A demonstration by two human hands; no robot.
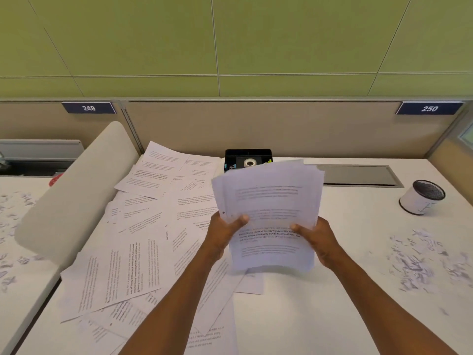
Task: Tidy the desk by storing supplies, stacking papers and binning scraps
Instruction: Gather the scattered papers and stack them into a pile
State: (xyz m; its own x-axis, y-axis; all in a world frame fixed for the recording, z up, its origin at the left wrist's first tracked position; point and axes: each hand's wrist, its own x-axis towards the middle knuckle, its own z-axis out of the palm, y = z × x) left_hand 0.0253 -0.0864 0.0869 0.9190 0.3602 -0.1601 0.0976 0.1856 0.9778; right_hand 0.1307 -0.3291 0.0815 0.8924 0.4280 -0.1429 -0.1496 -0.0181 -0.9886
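A stack of printed papers (268,201) is held up above the white desk (332,303), tilted toward me. My left hand (225,231) grips its left edge, thumb on top. My right hand (317,239) grips the right edge the same way. Several loose printed sheets (143,226) lie scattered over the left half of the desk. Paper scraps (419,260) are strewn at the right. A black organiser tray (245,153) holding a tape roll (249,163) stands at the back, partly hidden by the stack.
A small round bin (422,198) with a dark mesh rim stands at the back right. A grey cable hatch (358,175) is set into the desk. A white divider panel (76,196) separates the neighbouring desk (15,265), where more scraps (10,219) lie.
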